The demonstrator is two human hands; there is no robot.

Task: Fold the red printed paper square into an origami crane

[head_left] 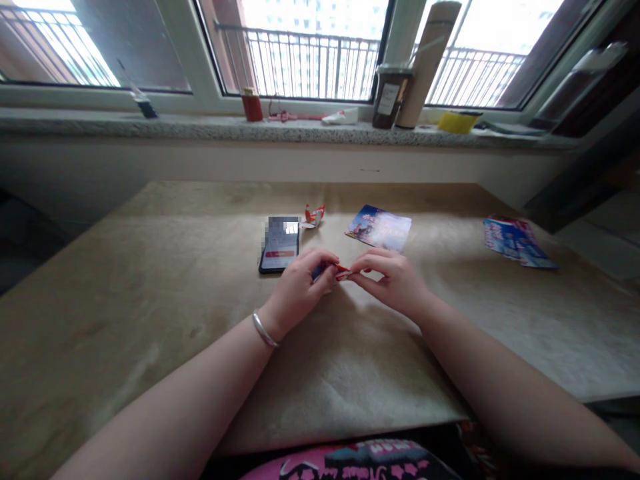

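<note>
Between my two hands is a small piece of folded paper (343, 272), showing red, white and some blue. My left hand (311, 272), with a silver bangle at the wrist, is closed on its left part and hides much of it. The thumb and fingertips of my right hand (387, 275) pinch its right end. Just beyond my left hand a dark-edged phone (281, 245) lies face up with its screen lit. A red and white folded paper figure (314, 216) stands beside the phone. Past my right hand lies a blue and pink printed sheet (381, 228).
Several printed sheets (517, 241) lie overlapping at the table's right. On the stone windowsill (210, 131) stand a red container (252, 105), a dark box (389, 97), a tall cardboard tube (427, 67) and a yellow roll (457, 122). The table (150, 287) ends close to my body.
</note>
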